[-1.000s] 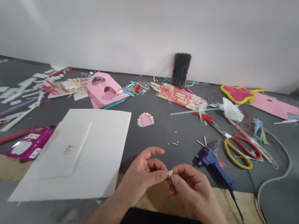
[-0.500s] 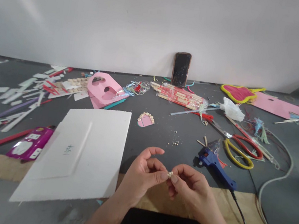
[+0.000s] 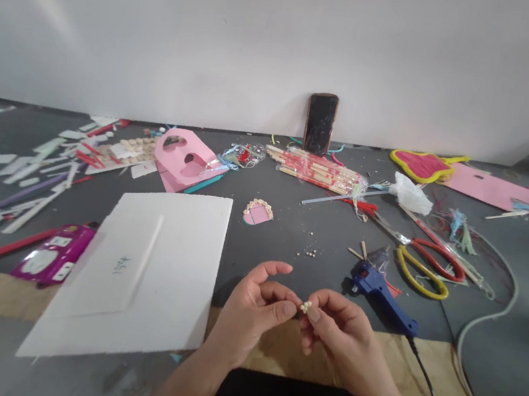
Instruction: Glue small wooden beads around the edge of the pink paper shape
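Note:
A little cluster of cream bead-like pieces (image 3: 306,307) is held up between my fingertips over the table's near edge. My right hand (image 3: 341,329) pinches it between thumb and index finger. From the other side, my left hand (image 3: 253,308) meets the cluster with its thumb and index fingertips, its top finger raised away. Several loose pieces of the same kind (image 3: 311,253) lie on the dark table beyond my hands. Farther back lies a small pink rounded card (image 3: 258,214) with cream pieces along its curved edge.
To the right lie a blue glue gun (image 3: 383,295) and scissors with red and yellow handles (image 3: 422,272). A white board (image 3: 176,271) lies at left. Behind are wrapped wooden sticks (image 3: 320,170), a phone (image 3: 320,123) against the wall, and pink cut-outs (image 3: 187,175).
The cluster has shifted slightly right with my right fingertips, and more of it shows between the hands. My left thumb has drawn back a little. Everything on the table stays put.

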Action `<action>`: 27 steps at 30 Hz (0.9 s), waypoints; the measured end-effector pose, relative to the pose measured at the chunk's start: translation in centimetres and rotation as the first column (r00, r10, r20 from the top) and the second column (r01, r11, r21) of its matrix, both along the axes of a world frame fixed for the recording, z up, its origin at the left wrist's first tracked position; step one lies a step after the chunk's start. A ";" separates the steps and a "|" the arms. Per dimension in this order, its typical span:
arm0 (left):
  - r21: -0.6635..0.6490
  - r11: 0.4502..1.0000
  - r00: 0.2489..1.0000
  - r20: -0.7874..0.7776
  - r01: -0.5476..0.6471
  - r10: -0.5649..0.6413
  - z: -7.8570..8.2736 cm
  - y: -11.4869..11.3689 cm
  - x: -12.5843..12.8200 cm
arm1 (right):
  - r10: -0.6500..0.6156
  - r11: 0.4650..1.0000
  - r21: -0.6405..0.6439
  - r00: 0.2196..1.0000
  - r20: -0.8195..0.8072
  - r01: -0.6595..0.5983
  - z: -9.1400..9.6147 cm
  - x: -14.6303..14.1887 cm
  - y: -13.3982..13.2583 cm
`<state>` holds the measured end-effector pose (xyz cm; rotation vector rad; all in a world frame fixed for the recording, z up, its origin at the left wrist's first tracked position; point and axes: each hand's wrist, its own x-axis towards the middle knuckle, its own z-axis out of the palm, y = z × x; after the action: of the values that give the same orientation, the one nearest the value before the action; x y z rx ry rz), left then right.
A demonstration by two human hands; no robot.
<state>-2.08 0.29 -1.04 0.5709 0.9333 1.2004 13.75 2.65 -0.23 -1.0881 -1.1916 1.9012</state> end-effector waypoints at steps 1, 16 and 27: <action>0.000 1.000 1.000 0.005 -0.004 0.004 -0.1 0.0 0.0 | -0.003 1.000 -0.003 1.000 -0.009 0.003 0.1 0.0 0.0; 0.012 1.000 0.999 -0.033 -0.018 0.019 0.3 -0.2 -0.1 | -0.013 0.999 0.043 0.996 0.086 0.010 0.4 -0.5 -0.2; 0.006 1.000 0.998 -0.051 -0.031 0.031 0.4 -0.1 0.0 | -0.010 1.000 0.018 0.997 0.070 0.009 0.6 -0.5 -0.3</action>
<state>-2.12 0.19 -0.65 0.5958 0.9855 1.2209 13.20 2.37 0.41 -1.1581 -1.2372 1.8551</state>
